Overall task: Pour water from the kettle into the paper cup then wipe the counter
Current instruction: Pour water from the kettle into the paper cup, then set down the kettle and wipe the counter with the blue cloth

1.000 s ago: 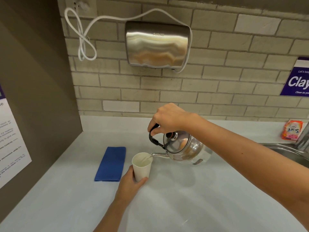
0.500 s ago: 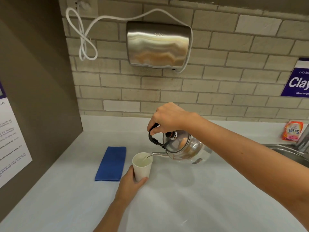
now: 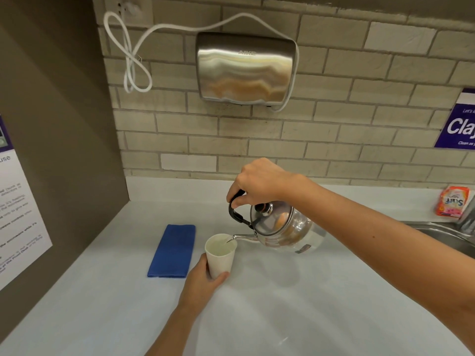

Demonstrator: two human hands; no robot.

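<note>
A single wide-angle view is taken from the wearer's head, directed forward and downward over the white counter (image 3: 295, 312) toward the brick-tiled wall (image 3: 334, 140), on which the steel hand dryer (image 3: 245, 69) is seen near the top centre. Both forearms are seen entering from the lower and right edges, so the work area is viewed at arm's reach; straight lines are bowed toward the margins. The grey side panel (image 3: 59, 140) bounds the left, the sink (image 3: 444, 233) the right.
</note>
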